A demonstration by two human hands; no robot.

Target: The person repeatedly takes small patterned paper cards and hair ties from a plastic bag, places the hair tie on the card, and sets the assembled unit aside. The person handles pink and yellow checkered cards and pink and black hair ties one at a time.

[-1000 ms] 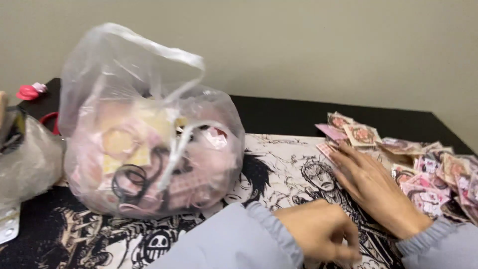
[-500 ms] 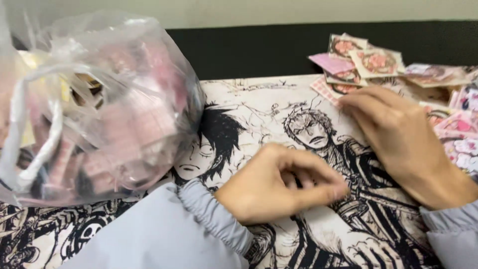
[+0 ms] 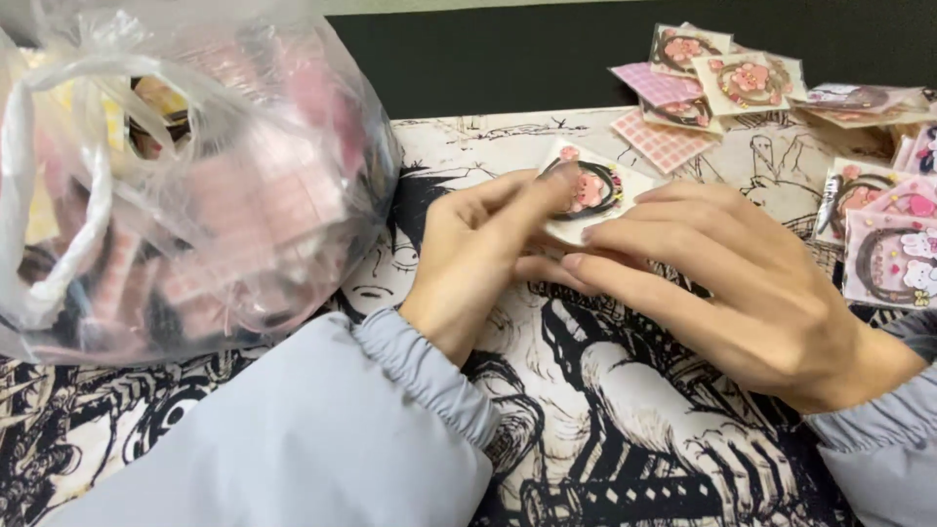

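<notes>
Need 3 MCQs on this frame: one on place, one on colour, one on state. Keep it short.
1. Where is the plastic bag?
A. left of the hands
B. right of the hands
C. between the hands

2. What colour is the flower on the small card?
A. blue
B. pink
C. green

3. What state is the card in?
A. lying untouched on the mat
B. inside the bag
C. held by both hands

Answers:
1 A, the bag fills the frame's left side.
2 B, the flower inside the dark ring is pink.
3 C, the left hand and right hand both pinch it above the printed mat.
</notes>
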